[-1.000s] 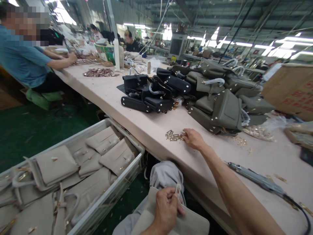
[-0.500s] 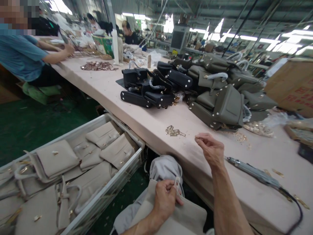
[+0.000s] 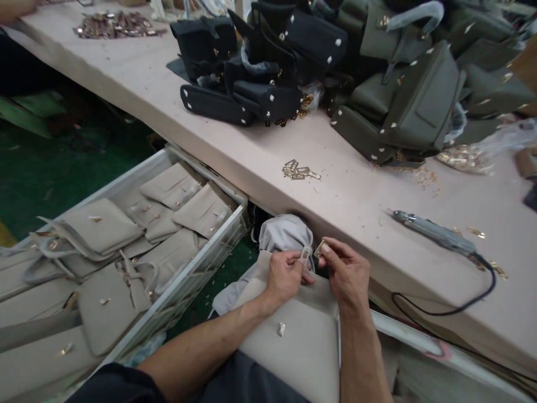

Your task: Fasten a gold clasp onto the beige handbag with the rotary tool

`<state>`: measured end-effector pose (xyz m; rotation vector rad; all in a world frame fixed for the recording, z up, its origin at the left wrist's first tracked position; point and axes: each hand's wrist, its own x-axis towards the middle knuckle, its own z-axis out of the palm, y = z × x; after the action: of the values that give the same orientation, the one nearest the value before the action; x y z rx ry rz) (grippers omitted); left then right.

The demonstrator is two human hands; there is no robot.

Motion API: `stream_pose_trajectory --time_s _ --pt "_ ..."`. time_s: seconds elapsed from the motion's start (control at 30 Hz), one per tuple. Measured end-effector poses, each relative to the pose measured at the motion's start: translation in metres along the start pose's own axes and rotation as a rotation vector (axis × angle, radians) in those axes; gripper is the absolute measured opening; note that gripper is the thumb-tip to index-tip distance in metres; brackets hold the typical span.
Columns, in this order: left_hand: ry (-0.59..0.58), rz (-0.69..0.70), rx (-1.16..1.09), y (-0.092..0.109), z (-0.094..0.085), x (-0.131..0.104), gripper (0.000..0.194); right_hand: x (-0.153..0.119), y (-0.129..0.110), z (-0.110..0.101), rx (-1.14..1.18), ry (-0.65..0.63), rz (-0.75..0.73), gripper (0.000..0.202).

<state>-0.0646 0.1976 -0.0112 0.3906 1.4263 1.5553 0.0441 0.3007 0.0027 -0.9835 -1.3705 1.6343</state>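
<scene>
A beige leather bag [image 3: 293, 330] lies across the lap, with a small metal clasp [image 3: 281, 329] on its face. My left hand [image 3: 287, 275] pinches the bag's upper edge beside a pale slotted tab [image 3: 305, 254] that sticks up. Just to the right, my right hand [image 3: 346, 268] holds a small gold metal plate [image 3: 321, 249] between thumb and fingers, close to the tab but apart from it. On the table, a loose pile of gold metal plates [image 3: 298, 170] lies beyond both hands.
A corded electric screwdriver [image 3: 434, 230] rests on the table [image 3: 352, 196] at right. Black bags [image 3: 264, 101] and olive bags [image 3: 403, 106] are heaped behind. At left stands a grey crate [image 3: 210, 254] of beige bags. Brown strips [image 3: 117, 25] lie at the far left.
My right hand has come back from the table to beside my left hand, now with a metal plate in its fingers. The view has tipped down, showing more of the bag.
</scene>
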Motion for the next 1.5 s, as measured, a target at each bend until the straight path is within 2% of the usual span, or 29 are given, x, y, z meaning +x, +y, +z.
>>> stream_pose_trajectory --time_s 0.3,0.63,0.77,0.93,1.07,1.17,1.5 --pt "-0.148 0.002 -0.097 -0.002 -0.008 0.0 0.036 -0.004 -0.009 0.016 -0.257 -0.168 -0.086 0.024" --pt "-0.23 -0.003 -0.176 0.001 -0.014 -0.003 0.026 -0.007 -0.005 0.02 -0.317 -0.142 -0.12 0.023" --pt "-0.213 0.031 -0.179 0.002 -0.014 -0.004 0.027 -0.007 -0.005 0.024 -0.317 -0.129 -0.103 0.027" --pt "-0.149 0.012 -0.173 0.002 -0.013 -0.003 0.03 -0.009 -0.002 0.022 -0.326 -0.029 -0.065 0.034" --pt "-0.151 0.012 -0.164 0.0 -0.013 -0.002 0.033 -0.011 0.001 0.017 -0.365 -0.058 -0.157 0.021" --pt "-0.16 0.014 -0.139 -0.002 -0.012 -0.001 0.034 -0.011 0.001 0.015 -0.434 -0.078 -0.213 0.018" --pt "-0.161 0.02 -0.132 0.0 -0.012 -0.003 0.034 -0.01 0.002 0.016 -0.451 -0.081 -0.23 0.018"
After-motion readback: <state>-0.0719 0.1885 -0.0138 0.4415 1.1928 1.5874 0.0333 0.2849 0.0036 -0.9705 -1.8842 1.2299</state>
